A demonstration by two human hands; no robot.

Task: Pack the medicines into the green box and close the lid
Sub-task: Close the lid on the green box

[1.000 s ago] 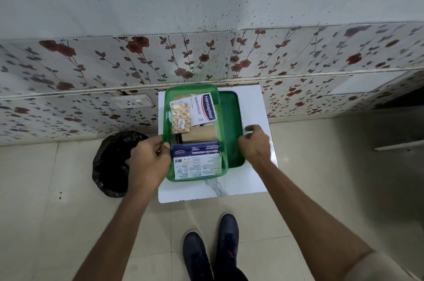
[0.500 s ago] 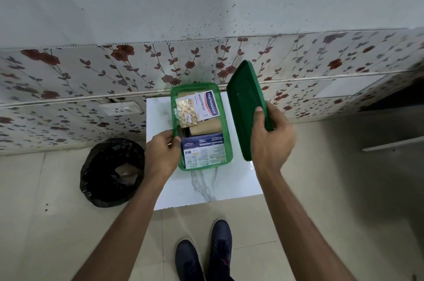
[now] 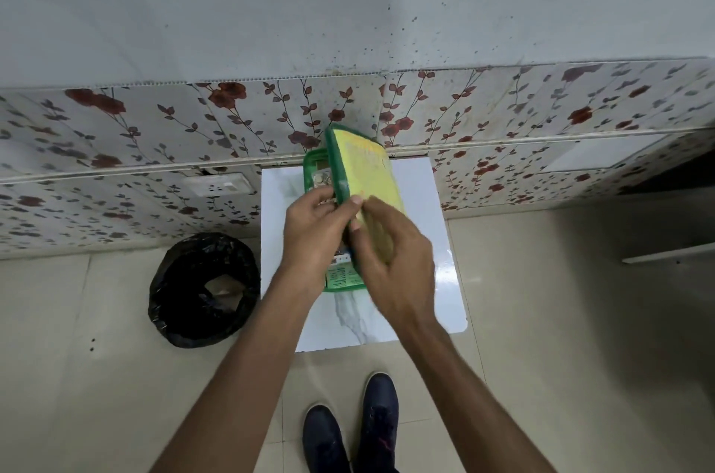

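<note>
Bottom centre of the frame: two dark shoes (image 3: 354, 430) on beige floor tile, toes toward the table. Both forearms rise from the bottom edge and meet mid-frame.

Right hand (image 3: 390, 263) grips the near end of the lid (image 3: 367, 171), fingers spread across its yellow top face, thumb on the green rim. Half a second ago the lid stood to the right of the box showing its plain green underside; now it is swung over the box, tilted on its left edge, the yellow face up and to the right. It is not yet seated.

Left hand (image 3: 315, 236) is curled at the box's left rim, fingertips touching the lid's edge. Earlier it only steadied the box's left side. Whether it pinches the lid or merely guides it, cannot tell.

Green box (image 3: 342, 285) sits on the white marble-look table (image 3: 433, 279), centre frame. Most of its contents are hidden by hands and lid. A slice of printed carton (image 3: 340, 275) shows at the near end; its text is too blurred to read. A packet of pale tablets (image 3: 321, 178) peeks out at the far left corner. The brand name readable earlier is now covered. Print on the yellow face is faint, illegible.

Left of the table: black bin bag (image 3: 203, 289), open. Beyond: a white wall socket (image 3: 220, 184) and floral wall tiles (image 3: 154, 132).
</note>
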